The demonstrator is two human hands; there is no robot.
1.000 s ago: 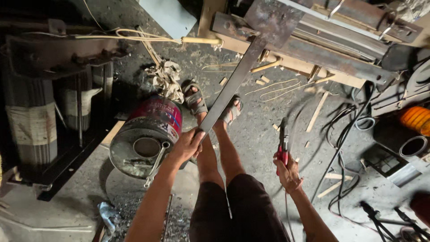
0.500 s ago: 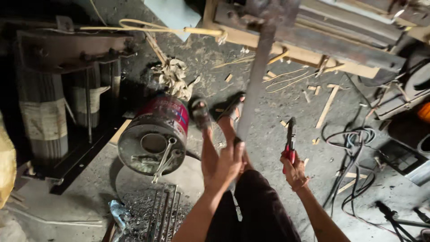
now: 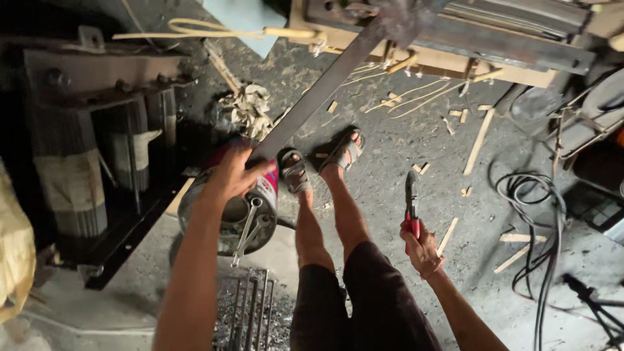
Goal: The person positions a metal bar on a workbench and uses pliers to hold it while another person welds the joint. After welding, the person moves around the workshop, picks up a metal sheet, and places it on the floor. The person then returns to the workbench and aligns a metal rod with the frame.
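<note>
My left hand (image 3: 235, 174) grips the lower end of a long flat metal bar (image 3: 325, 84). The bar slants up and to the right, to a heavy metal frame (image 3: 507, 39) at the top. My right hand (image 3: 421, 246) holds red-handled pliers (image 3: 411, 205) with the jaws pointing up, to the right of my legs. My feet in sandals (image 3: 322, 162) rest on the gritty concrete floor between the two hands. Below my left hand lies a round metal can (image 3: 260, 195) with wrenches (image 3: 250, 227) resting across its open mouth.
A dark machine with wound coils (image 3: 97, 162) stands at left. Black cables (image 3: 546, 214) loop across the floor at right. Wood scraps (image 3: 480, 140) and shavings litter the floor. Metal rods (image 3: 250, 305) lie near the bottom edge. A yellowish sack (image 3: 13, 260) sits at far left.
My left hand has swung the bar's lower end to the left, from above my legs to over the can. My right hand with the pliers has stayed in place.
</note>
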